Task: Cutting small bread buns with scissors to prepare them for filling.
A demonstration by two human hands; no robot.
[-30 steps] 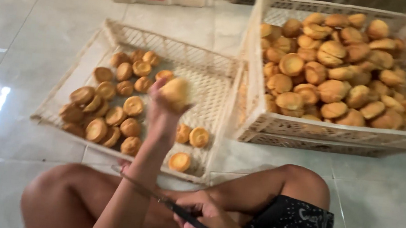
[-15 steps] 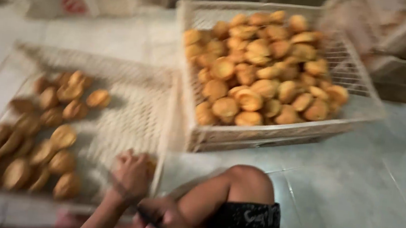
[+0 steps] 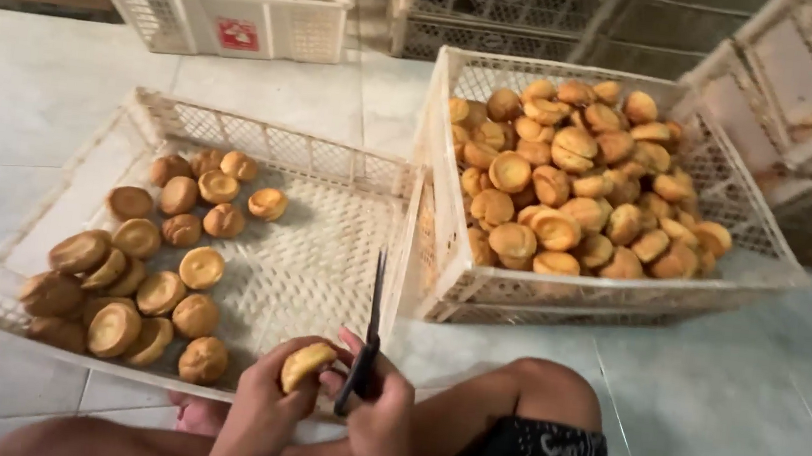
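Left hand (image 3: pixel 258 412) pinching a bun (image 3: pixel 307 365), near centre, just over the low crate's (image 3: pixel 323 250) near rim. Right hand (image 3: pixel 384 422) closed round scissors (image 3: pixel 369 340), blades upright, touching the bun. Loose buns at left in the low crate; full crate (image 3: pixel 610 295) far right, on the floor.

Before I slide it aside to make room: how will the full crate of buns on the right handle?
The full crate is heaped, so probably weighty. Its lattice walls may flex. The buns piled near the rim could roll off if it tips.
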